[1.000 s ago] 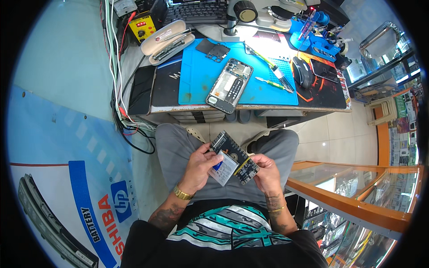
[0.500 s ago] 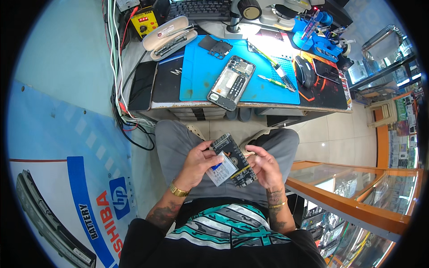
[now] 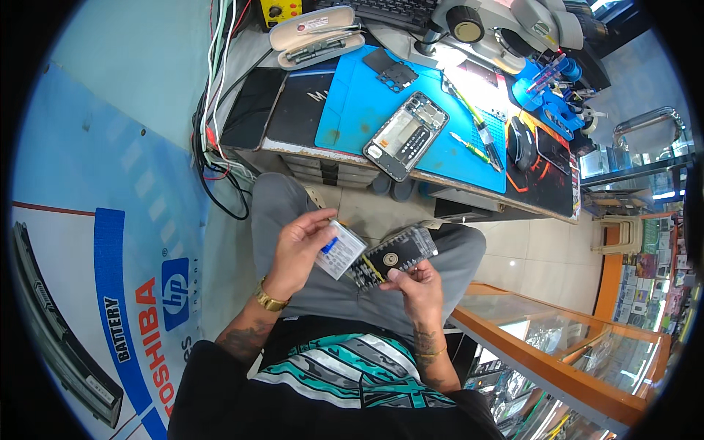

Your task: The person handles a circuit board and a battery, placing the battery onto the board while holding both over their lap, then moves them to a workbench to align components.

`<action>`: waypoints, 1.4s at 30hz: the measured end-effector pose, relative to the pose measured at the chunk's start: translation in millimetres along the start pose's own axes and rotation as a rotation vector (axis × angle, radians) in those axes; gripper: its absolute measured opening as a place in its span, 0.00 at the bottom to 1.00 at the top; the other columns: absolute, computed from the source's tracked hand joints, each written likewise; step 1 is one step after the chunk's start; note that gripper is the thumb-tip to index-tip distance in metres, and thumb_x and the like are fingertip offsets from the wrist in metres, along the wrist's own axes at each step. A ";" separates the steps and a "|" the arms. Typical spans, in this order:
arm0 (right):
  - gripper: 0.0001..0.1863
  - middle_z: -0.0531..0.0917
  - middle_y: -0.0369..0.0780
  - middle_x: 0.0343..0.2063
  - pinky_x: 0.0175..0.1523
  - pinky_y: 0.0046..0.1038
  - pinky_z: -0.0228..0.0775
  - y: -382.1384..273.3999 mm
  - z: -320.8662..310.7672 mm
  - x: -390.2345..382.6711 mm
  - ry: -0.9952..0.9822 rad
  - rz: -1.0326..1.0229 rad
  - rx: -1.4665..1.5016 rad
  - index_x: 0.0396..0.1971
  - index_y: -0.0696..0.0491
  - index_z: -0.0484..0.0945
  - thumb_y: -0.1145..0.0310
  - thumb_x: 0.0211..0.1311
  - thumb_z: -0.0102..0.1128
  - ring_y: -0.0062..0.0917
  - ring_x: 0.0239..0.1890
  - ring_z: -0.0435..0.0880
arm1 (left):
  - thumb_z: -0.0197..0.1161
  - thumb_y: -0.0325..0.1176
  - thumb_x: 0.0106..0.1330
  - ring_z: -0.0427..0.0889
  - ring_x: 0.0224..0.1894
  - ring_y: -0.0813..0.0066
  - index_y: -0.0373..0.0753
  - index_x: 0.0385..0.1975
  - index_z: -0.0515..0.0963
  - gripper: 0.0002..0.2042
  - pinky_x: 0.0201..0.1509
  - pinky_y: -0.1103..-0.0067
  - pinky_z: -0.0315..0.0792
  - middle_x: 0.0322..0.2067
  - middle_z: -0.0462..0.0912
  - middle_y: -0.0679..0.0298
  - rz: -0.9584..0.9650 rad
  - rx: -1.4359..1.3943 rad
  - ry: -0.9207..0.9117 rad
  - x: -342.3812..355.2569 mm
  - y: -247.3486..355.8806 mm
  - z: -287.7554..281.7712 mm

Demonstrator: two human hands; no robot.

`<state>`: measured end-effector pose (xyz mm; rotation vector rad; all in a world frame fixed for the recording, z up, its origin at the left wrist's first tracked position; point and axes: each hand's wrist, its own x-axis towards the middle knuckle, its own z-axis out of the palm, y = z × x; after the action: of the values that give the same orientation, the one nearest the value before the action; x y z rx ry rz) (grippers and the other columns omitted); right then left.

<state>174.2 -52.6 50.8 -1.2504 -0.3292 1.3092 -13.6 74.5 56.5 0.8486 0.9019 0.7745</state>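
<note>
My left hand (image 3: pixel 295 251) pinches a flat phone battery (image 3: pixel 342 257), pale with a blue patch, by its upper left side. My right hand (image 3: pixel 418 289) grips a black circuit board (image 3: pixel 405 254) by its lower edge, thumb on top. The board has a round mark in the middle, a yellow strip and rows of parts along its edges. Battery and board lie side by side above my lap, close at their facing edges; whether they touch I cannot tell. An opened phone (image 3: pixel 407 137), back cover off, rests on the blue mat (image 3: pixel 334 116) ahead.
On the mat lie dark phone parts (image 3: pixel 392 72), a yellow-green pen-like tool (image 3: pixel 469 106) and green tweezers (image 3: pixel 473 148). A tool case (image 3: pixel 315 51) stands open beyond. A mouse (image 3: pixel 521 143) and blue holder (image 3: pixel 554 110) are at right. A glass counter (image 3: pixel 557 359) stands beside me.
The board has turned and passed into my right hand alone. My left hand has let go of it and keeps the battery, now beside the board. My view has shifted and tilted.
</note>
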 end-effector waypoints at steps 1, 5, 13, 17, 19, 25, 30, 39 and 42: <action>0.08 0.82 0.40 0.32 0.35 0.29 0.83 4.8 -1.3 -0.1 0.011 0.010 0.059 0.36 0.59 0.75 0.83 0.56 0.58 0.24 0.31 0.84 | 0.57 0.28 0.67 0.77 0.38 0.85 0.31 0.51 0.74 0.14 0.44 0.85 0.71 0.36 0.80 0.65 -0.017 -0.033 0.007 -2.0 -1.4 -1.9; 0.07 0.82 0.41 0.31 0.34 0.29 0.83 6.6 7.5 2.8 0.060 0.035 0.199 0.36 0.60 0.74 0.82 0.57 0.58 0.25 0.29 0.84 | 0.56 0.30 0.68 0.76 0.39 0.85 0.32 0.50 0.75 0.14 0.45 0.85 0.70 0.36 0.80 0.66 -0.215 -0.248 -0.015 -7.5 -0.6 -3.6; 0.06 0.81 0.40 0.29 0.35 0.28 0.83 7.7 8.4 0.4 0.101 0.026 0.205 0.36 0.60 0.73 0.81 0.59 0.57 0.25 0.29 0.84 | 0.58 0.30 0.68 0.77 0.38 0.85 0.33 0.44 0.77 0.10 0.42 0.85 0.71 0.37 0.81 0.66 -0.085 0.010 -0.128 -17.0 -0.4 -6.3; 0.07 0.81 0.40 0.29 0.35 0.29 0.83 3.0 16.3 -2.8 0.133 0.006 0.184 0.37 0.60 0.73 0.81 0.58 0.58 0.25 0.29 0.84 | 0.59 0.29 0.67 0.77 0.37 0.84 0.32 0.43 0.77 0.09 0.41 0.85 0.72 0.38 0.81 0.65 -0.051 0.062 -0.205 -16.0 4.3 -12.0; 0.06 0.80 0.39 0.30 0.36 0.29 0.83 -1.1 20.6 -4.4 0.160 -0.010 0.182 0.33 0.60 0.72 0.84 0.58 0.58 0.22 0.30 0.82 | 0.59 0.29 0.67 0.78 0.38 0.84 0.33 0.44 0.77 0.09 0.41 0.85 0.72 0.39 0.81 0.65 -0.071 0.081 -0.249 -16.7 5.2 -15.1; 0.08 0.82 0.41 0.30 0.37 0.31 0.83 10.3 12.1 -3.4 0.156 -0.069 0.168 0.37 0.60 0.74 0.81 0.58 0.59 0.26 0.29 0.84 | 0.59 0.29 0.67 0.78 0.38 0.85 0.33 0.44 0.76 0.10 0.42 0.85 0.72 0.38 0.81 0.65 -0.107 0.084 -0.247 -18.4 4.2 -13.9; 0.07 0.82 0.40 0.32 0.39 0.32 0.83 4.9 18.1 -2.0 0.149 -0.060 0.245 0.36 0.61 0.75 0.83 0.57 0.58 0.24 0.30 0.83 | 0.56 0.28 0.69 0.77 0.39 0.85 0.33 0.46 0.76 0.10 0.42 0.85 0.72 0.39 0.80 0.66 -0.100 0.097 -0.196 -17.2 10.3 -5.6; 0.09 0.84 0.43 0.34 0.40 0.31 0.82 -25.3 45.5 6.7 0.182 -0.202 0.399 0.40 0.62 0.76 0.78 0.60 0.56 0.28 0.34 0.85 | 0.52 0.26 0.70 0.74 0.32 0.86 0.36 0.57 0.70 0.16 0.37 0.88 0.69 0.31 0.77 0.68 -0.131 -0.154 -0.168 -0.3 31.4 15.7; 0.08 0.84 0.42 0.32 0.40 0.31 0.82 -39.8 47.9 15.4 0.197 -0.210 0.419 0.39 0.62 0.76 0.77 0.60 0.56 0.28 0.33 0.85 | 0.47 0.24 0.69 0.68 0.20 0.82 0.35 0.65 0.57 0.23 0.23 0.84 0.65 0.19 0.71 0.64 -0.067 0.039 -0.156 9.8 62.6 34.2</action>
<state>162.7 -7.0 94.4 -0.9500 -0.0380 1.0010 7.8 101.0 119.9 0.8964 0.8041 0.6256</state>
